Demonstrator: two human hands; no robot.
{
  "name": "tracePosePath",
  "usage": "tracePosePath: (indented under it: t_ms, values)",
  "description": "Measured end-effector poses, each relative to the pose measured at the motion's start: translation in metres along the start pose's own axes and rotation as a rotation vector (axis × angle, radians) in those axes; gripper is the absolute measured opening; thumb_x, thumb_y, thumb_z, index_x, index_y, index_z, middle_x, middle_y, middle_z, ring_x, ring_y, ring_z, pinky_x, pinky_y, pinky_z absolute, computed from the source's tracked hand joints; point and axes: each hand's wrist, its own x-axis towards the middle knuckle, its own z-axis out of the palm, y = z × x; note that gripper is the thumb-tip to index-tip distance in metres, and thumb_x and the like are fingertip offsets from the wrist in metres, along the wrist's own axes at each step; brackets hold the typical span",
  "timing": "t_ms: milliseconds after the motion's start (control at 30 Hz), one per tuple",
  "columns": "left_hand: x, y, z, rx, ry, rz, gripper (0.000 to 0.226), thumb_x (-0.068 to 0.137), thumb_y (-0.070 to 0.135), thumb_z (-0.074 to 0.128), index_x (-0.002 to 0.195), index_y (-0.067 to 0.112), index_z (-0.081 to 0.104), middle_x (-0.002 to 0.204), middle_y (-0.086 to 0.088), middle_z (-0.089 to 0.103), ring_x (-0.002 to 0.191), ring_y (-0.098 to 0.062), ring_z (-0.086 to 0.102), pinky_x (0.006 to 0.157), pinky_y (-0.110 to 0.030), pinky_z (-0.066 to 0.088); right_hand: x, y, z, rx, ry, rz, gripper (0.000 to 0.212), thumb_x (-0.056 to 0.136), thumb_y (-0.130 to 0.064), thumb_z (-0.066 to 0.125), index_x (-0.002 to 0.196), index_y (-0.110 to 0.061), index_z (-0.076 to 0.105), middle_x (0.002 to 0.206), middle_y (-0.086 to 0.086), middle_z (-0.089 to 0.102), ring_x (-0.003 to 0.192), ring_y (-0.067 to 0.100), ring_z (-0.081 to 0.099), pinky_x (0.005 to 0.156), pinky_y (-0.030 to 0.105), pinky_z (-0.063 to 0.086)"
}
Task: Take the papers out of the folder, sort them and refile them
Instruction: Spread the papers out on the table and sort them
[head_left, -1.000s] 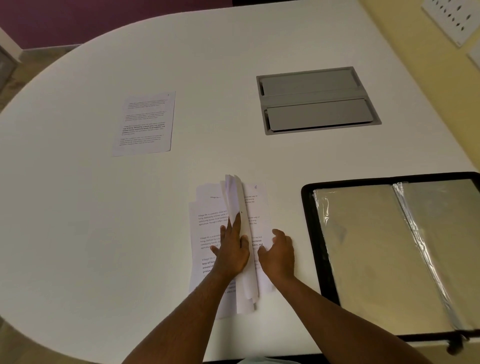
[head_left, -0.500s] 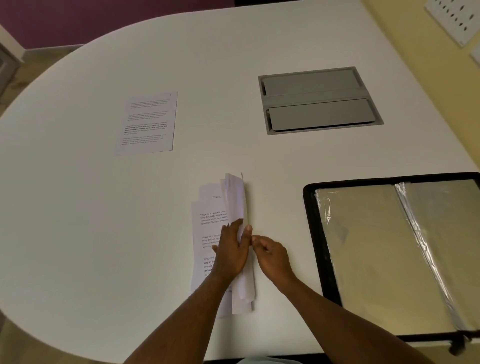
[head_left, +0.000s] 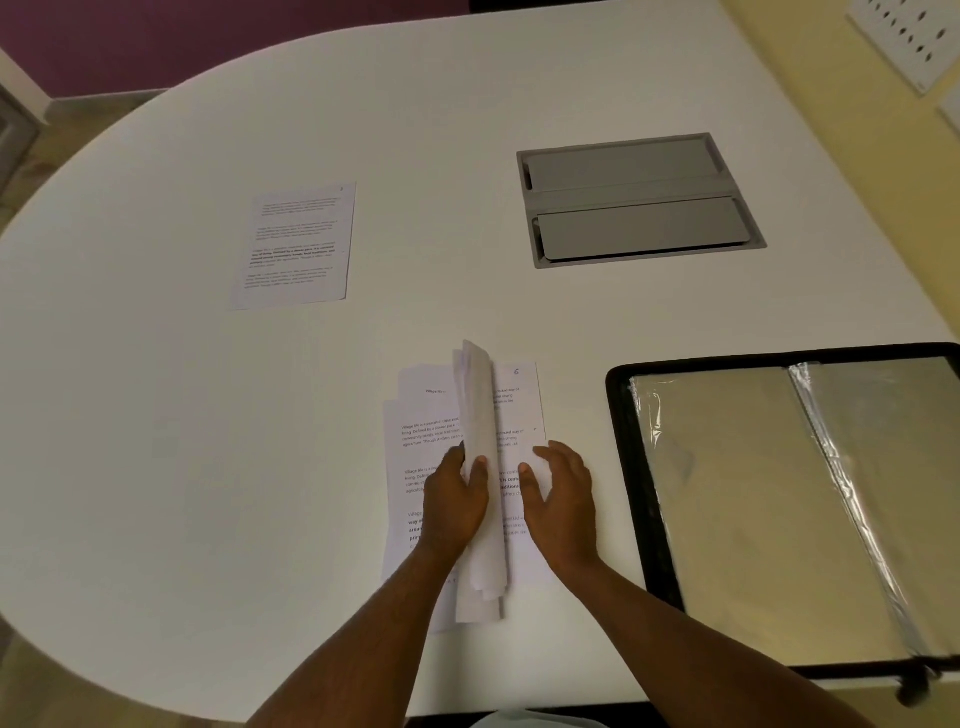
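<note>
A stack of printed papers (head_left: 415, 447) lies on the white table in front of me. My left hand (head_left: 454, 501) grips several sheets folded back into an upright fold (head_left: 478, 415), thumb on the left and fingertips on the right. My right hand (head_left: 563, 499) rests flat with fingers spread on the exposed sheet (head_left: 519, 395), which bears a handwritten "6" at its top right corner. A single printed sheet (head_left: 296, 247) lies apart at the far left. The open black folder (head_left: 779, 499) with clear plastic sleeves lies to the right.
A grey cable hatch (head_left: 636, 200) is set into the table (head_left: 182, 441) at the back right. The table's curved edge runs along the left and front. A yellow wall stands to the right.
My right hand drew back from the raised fold and now lies flat on the right side sheet, which has come back into view. My left hand keeps hold of the folded sheets.
</note>
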Motion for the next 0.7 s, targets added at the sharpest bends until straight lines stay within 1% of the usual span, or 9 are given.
tracePosePath:
  t_ms: [100,167,300,333,400,500,533,633,700]
  values:
    - [0.003,-0.003,-0.002,-0.015,0.011,-0.03,0.049,0.095,0.038,0.056,0.136,0.012,0.052,0.131,-0.004,0.06,0.116,-0.024,0.059,0.095,-0.029,0.046,0.001,-0.006,0.0,0.121,-0.101,0.039,0.029,0.093,-0.028,0.061,0.119,-0.014,0.062,0.118,0.0,0.063,0.104,0.013,0.06,0.086,0.014,0.048]
    - [0.004,-0.002,-0.003,-0.019,0.024,-0.035,0.063,0.089,0.053,0.053,0.139,0.015,0.05,0.132,-0.004,0.059,0.116,-0.024,0.058,0.097,-0.035,0.048,0.003,-0.01,-0.001,0.151,-0.171,0.115,0.029,0.095,-0.03,0.058,0.12,-0.015,0.061,0.116,-0.004,0.063,0.1,0.009,0.059,0.078,0.006,0.043]
    - [0.003,-0.003,-0.003,-0.069,0.033,-0.013,0.076,0.086,0.066,0.035,0.143,0.018,0.045,0.137,-0.006,0.056,0.126,-0.026,0.053,0.106,-0.046,0.044,0.005,-0.007,0.003,0.251,-0.229,0.274,0.021,0.099,-0.039,0.046,0.111,-0.025,0.057,0.109,-0.007,0.063,0.103,0.014,0.062,0.085,0.023,0.052]
    - [0.002,-0.005,-0.002,-0.076,0.037,-0.014,0.074,0.089,0.065,0.033,0.143,0.017,0.046,0.138,-0.007,0.055,0.128,-0.026,0.051,0.107,-0.047,0.043,0.006,-0.006,0.003,0.27,-0.231,0.316,0.023,0.1,-0.041,0.042,0.108,-0.024,0.057,0.106,-0.005,0.064,0.1,0.016,0.063,0.085,0.028,0.054]
    - [0.001,-0.006,-0.001,-0.084,0.063,-0.015,0.068,0.092,0.06,0.032,0.139,0.014,0.05,0.134,-0.007,0.058,0.124,-0.023,0.054,0.105,-0.045,0.045,0.007,-0.005,0.001,0.27,-0.223,0.371,0.031,0.101,-0.042,0.037,0.106,-0.019,0.057,0.095,-0.003,0.063,0.089,0.014,0.062,0.077,0.024,0.052]
    - [-0.002,-0.001,-0.002,-0.101,0.087,0.012,0.046,0.101,0.041,0.035,0.126,0.011,0.058,0.117,0.0,0.064,0.103,-0.013,0.06,0.09,-0.023,0.049,0.008,-0.003,-0.002,0.259,-0.203,0.389,0.032,0.102,-0.043,0.034,0.104,-0.019,0.055,0.089,-0.004,0.06,0.081,0.009,0.057,0.068,0.018,0.045]
    - [-0.002,0.0,-0.002,-0.097,0.091,0.011,0.038,0.103,0.035,0.036,0.12,0.011,0.059,0.109,0.002,0.063,0.095,-0.01,0.058,0.083,-0.019,0.047,0.009,-0.003,-0.002,0.252,-0.199,0.393,0.033,0.102,-0.044,0.033,0.107,-0.019,0.054,0.092,-0.004,0.061,0.083,0.011,0.057,0.07,0.021,0.046]
    - [0.0,-0.001,-0.001,-0.067,0.109,-0.012,0.026,0.103,0.026,0.037,0.105,0.009,0.056,0.093,0.001,0.059,0.084,-0.011,0.056,0.08,-0.026,0.05,0.011,-0.001,-0.004,0.23,-0.184,0.392,0.037,0.102,-0.042,0.037,0.128,-0.019,0.049,0.106,-0.002,0.063,0.091,0.013,0.06,0.073,0.022,0.049]
    - [0.001,-0.002,-0.001,-0.049,0.11,-0.029,0.017,0.103,0.023,0.041,0.101,0.01,0.051,0.088,0.004,0.057,0.082,-0.01,0.054,0.075,-0.016,0.047,0.011,-0.001,-0.006,0.207,-0.188,0.349,0.04,0.102,-0.036,0.04,0.139,-0.02,0.041,0.119,0.003,0.064,0.098,0.017,0.064,0.069,0.018,0.051]
